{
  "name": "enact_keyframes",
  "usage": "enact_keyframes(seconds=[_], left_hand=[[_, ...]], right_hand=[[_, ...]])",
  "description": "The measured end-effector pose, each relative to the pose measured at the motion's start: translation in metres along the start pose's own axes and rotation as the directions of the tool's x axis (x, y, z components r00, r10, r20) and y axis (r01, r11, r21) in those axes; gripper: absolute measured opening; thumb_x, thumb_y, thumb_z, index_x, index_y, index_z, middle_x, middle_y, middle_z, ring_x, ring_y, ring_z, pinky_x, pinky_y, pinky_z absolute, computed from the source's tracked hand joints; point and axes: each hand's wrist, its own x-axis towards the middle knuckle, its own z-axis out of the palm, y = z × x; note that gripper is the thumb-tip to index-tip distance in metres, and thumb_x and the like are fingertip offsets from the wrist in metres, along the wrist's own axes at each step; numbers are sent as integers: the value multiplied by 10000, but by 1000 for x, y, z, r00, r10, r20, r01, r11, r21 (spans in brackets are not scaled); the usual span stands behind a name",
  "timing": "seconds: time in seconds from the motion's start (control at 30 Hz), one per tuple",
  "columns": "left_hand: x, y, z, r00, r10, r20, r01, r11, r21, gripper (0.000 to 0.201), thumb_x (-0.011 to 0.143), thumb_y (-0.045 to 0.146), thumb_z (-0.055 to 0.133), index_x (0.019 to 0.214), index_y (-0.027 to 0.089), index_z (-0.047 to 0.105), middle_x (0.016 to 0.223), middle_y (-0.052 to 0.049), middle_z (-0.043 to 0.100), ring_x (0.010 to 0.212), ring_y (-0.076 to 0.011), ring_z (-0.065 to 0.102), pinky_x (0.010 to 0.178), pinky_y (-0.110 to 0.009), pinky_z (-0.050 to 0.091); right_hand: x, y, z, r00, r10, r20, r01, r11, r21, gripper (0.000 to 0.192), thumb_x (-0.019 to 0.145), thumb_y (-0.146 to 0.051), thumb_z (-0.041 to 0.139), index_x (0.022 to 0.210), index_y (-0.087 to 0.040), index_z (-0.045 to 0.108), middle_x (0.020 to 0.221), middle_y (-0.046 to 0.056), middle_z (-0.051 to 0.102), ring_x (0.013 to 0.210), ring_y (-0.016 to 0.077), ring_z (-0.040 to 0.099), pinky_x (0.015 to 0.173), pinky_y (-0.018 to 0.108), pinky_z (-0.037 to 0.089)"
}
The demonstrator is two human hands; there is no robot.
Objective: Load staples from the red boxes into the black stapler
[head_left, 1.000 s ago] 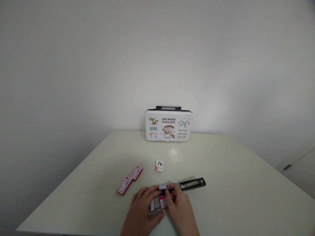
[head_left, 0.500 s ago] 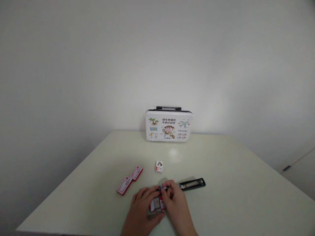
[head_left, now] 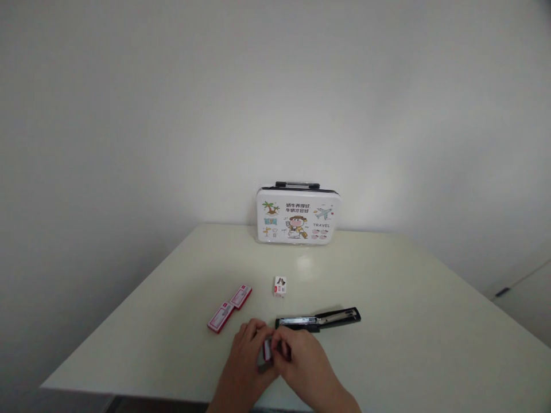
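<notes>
Staple box (head_left: pixel 267 349), small, red and white, low centre of the frame: pinched between left hand (head_left: pixel 246 358) and right hand (head_left: pixel 303 362), both grips closed on it. Step judged: box being opened. Stapler (head_left: pixel 318 319), black, laid open on counter (head_left: pixel 408 321) just above. Next called for: a staple strip drawn out by fingertips.

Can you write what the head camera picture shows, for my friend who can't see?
Two bare hands, left and right, hold a small red-and-white box together above a pale table. Just beyond lies a black opened stapler.
</notes>
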Motion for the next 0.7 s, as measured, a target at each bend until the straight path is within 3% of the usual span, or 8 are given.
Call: enact_keyframes(seconds=[0.13, 0.23, 0.33, 0.47, 0.57, 0.7], left_hand=[[0, 7, -7, 997, -35, 71, 32, 999, 40, 237, 794, 277, 787, 1017, 293, 707, 1029, -32, 628, 1013, -251, 595, 912, -399, 468], [-4, 1, -12, 996, -79, 45, 76, 995, 72, 364, 780, 334, 809, 1129, 343, 708, 1092, -37, 623, 1069, -266, 595, 940, -414, 454], [-12, -8, -14, 989, -147, 15, 145, 985, 96, 515, 776, 380, 813, 1266, 365, 656, 1136, -39, 643, 1099, -275, 600, 985, -445, 432], [-15, -1, -6, 987, -141, 73, 134, 987, 87, 447, 829, 376, 768, 1259, 350, 652, 1145, -23, 700, 1112, -273, 604, 1009, -462, 407], [-10, 17, 5, 993, -85, 86, 81, 996, 49, 465, 836, 337, 764, 1282, 320, 633, 1214, -36, 696, 1156, -276, 586, 1027, -453, 399], [-5, 31, 14, 996, -79, 48, 74, 993, 86, 543, 833, 408, 770, 1348, 352, 606, 1186, -49, 670, 1123, -279, 588, 993, -438, 423]], right_hand=[[-6, 6, -1, 1000, 14, 19, -12, 995, -95, 185, 806, -125, 585, 849, -275, 685, 728, -32, 677, 674, 158, 602, 616, 242, 303], [-15, 18, -14, 999, 31, 34, -28, 997, -68, 132, 893, -223, 565, 901, -278, 684, 745, -23, 690, 680, 168, 622, 618, 246, 327], [-27, 37, -27, 984, 171, -44, -172, 985, -27, 168, 957, -350, 514, 892, -257, 638, 683, -13, 671, 629, 183, 624, 591, 257, 344], [-38, 53, -22, 964, 246, -105, -249, 969, -12, 262, 980, -436, 460, 855, -257, 605, 729, 18, 698, 663, 212, 653, 596, 281, 370], [-41, 57, -14, 970, 220, -105, -210, 973, 94, 301, 986, -471, 441, 868, -255, 614, 771, 25, 708, 708, 213, 673, 625, 283, 420], [-48, 75, -25, 934, 357, 4, -338, 879, 336, 436, 952, -644, 436, 912, -236, 586, 649, -25, 617, 416, 138, 519, 404, 247, 380]])
